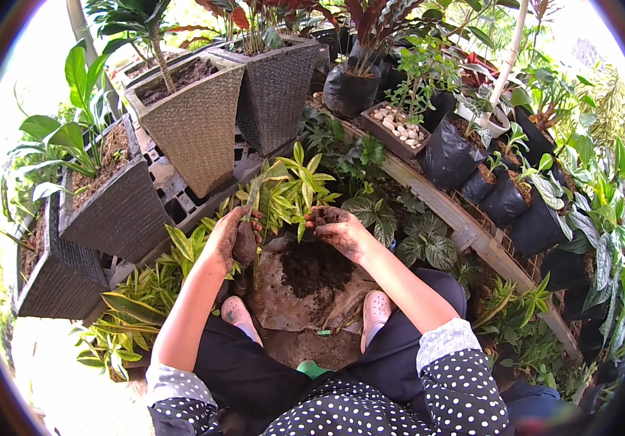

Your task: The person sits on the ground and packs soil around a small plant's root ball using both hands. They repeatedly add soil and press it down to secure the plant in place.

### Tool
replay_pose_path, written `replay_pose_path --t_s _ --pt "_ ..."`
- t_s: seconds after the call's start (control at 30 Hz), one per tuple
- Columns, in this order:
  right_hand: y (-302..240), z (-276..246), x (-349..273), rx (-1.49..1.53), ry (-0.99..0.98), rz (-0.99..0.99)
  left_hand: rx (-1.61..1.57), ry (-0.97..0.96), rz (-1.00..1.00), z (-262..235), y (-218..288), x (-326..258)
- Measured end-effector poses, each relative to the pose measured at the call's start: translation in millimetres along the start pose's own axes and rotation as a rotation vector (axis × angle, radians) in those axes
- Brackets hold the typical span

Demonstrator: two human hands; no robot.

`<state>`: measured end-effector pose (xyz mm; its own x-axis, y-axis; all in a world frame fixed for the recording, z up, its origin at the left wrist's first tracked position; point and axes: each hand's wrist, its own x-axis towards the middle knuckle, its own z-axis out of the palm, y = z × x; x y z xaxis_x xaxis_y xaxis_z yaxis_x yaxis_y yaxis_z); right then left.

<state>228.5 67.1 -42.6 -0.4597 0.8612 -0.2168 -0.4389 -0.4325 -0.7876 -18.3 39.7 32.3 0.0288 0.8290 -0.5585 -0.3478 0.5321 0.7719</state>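
Over the soil pile, my left hand point(225, 238) is curled around a brown, rounded, flattish piece point(245, 245). A long green leaf point(255, 195) rises just above those fingers, and I cannot tell whether it joins that piece. My right hand point(343, 234), smeared with dirt, is cupped palm-up around a clump of dark soil point(328, 215). Below and between both hands, loose dark soil point(317, 270) lies heaped on a worn, dirt-stained sheet or sack point(272, 305). Yellow-green leafy plants point(301, 182) stand just beyond my hands.
Tall textured planters point(189, 123) line the left on a block ledge point(170, 182). At right a long rail point(465, 225) runs past black bag pots point(454, 156) and a pebble-topped planter point(399, 131). My pink clogs point(376, 309) flank the sheet; a small green object point(313, 369) lies nearer me.
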Motion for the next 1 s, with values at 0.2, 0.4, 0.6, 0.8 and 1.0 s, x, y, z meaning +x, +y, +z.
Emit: replay_pose_path --t_s 0.2,0.4,0.6,0.8,1.0 --pt "-2 7 -6 -0.19 0.114 0.009 -0.011 -0.015 -0.001 0 -3 1" --pt "-4 9 -5 -0.124 0.064 0.083 -0.031 -0.019 0.005 0 -2 0" --pt "2 6 -3 -0.069 -0.045 0.058 -0.001 -0.014 0.025 -1 -3 4" --pt "1 9 -5 -0.254 0.011 0.067 0.032 -0.024 0.016 -2 -3 5" --pt "2 14 -9 -0.175 0.071 0.031 0.034 -0.008 0.007 1 -2 3"
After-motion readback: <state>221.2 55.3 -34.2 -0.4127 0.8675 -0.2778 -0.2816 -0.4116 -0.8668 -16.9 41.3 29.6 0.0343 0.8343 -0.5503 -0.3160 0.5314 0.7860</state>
